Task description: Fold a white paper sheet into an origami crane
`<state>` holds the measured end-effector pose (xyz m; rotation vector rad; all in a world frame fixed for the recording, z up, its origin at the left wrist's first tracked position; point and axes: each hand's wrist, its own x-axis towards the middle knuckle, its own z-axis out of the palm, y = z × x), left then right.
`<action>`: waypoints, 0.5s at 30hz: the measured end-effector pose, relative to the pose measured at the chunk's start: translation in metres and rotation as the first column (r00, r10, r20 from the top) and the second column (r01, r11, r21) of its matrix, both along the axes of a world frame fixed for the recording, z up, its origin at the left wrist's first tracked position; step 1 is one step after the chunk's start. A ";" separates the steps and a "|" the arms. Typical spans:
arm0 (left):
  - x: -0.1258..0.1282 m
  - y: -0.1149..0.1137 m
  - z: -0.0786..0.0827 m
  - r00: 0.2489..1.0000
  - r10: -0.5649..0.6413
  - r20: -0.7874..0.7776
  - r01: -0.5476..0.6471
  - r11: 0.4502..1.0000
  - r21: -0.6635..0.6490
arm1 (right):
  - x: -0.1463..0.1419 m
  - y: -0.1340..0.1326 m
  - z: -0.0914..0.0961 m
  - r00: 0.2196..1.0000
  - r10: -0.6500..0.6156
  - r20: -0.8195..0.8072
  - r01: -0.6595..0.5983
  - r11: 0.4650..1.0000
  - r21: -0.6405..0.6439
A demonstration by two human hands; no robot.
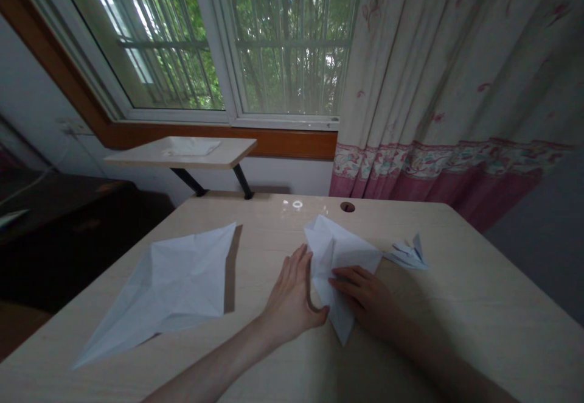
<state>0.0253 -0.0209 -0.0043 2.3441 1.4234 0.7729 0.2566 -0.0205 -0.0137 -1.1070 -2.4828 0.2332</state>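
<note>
A partly folded sheet of white paper (356,241) lies on the desk in front of me, its creases showing and one point aimed toward me. Along its left edge rests my left hand (292,299), thumb and fingers spread apart, with fingertips and thumb touching the paper. My right hand (369,296) lies over the paper's right side, fingers stretched out and pressing on it. Just beyond the paper's right corner sits a small folded paper figure (408,254) with a raised tip.
A larger creased sheet of white paper (182,281) lies at the left of the desk (274,226). Behind it, a small raised shelf (232,147) on black legs holds more white paper (191,146). A round cable hole (347,207) is near the far edge, below a curtain (410,86).
</note>
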 end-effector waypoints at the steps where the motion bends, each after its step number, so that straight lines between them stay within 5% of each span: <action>1: 0.000 -0.001 -0.001 1.000 0.000 -0.006 0.000 1.000 -0.001 | 0.000 0.000 0.001 1.000 -0.003 -0.004 0.003 1.000 0.001; 15: 0.003 -0.006 0.000 0.993 -0.047 -0.106 0.035 0.994 -0.108 | 0.002 0.001 -0.008 1.000 -0.016 -0.026 0.016 1.000 0.009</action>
